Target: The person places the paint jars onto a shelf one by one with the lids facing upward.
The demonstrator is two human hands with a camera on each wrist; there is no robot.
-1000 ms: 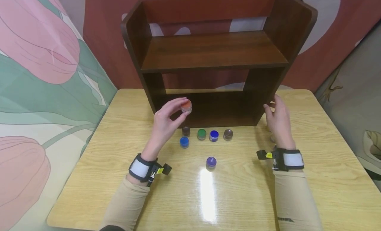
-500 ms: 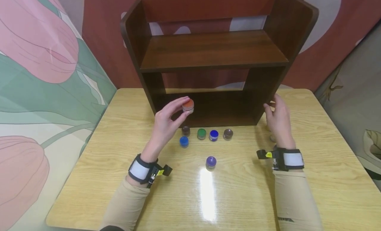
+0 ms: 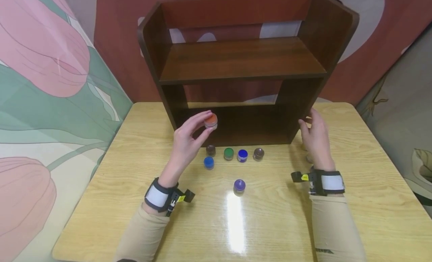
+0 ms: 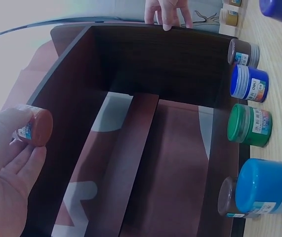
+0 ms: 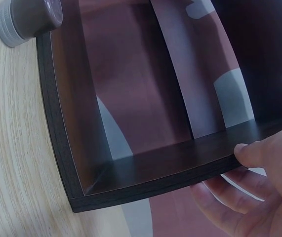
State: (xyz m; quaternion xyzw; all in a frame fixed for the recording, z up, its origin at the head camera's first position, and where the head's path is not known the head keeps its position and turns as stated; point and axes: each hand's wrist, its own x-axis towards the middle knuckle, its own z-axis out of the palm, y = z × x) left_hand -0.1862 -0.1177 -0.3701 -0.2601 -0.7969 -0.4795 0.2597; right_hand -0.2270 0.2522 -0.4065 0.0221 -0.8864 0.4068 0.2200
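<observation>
1. Orange jar, pinched between the thumb and fingers of my left hand: it sits at the fingertips, lid up and leaning slightly towards me, its short axis near upright.
2. From that hand, the shelf unit lies straight ahead; the jar is in front of its lower opening, towards the left side. I cannot tell the gap to the middle board.
3. My right hand grips the right side panel, thumb on its edge, well apart from the jar.
4. Pale wood-grain counter below carries a green jar, a purple jar and others.
5. Behind stands a red-brown patterned wall.
</observation>
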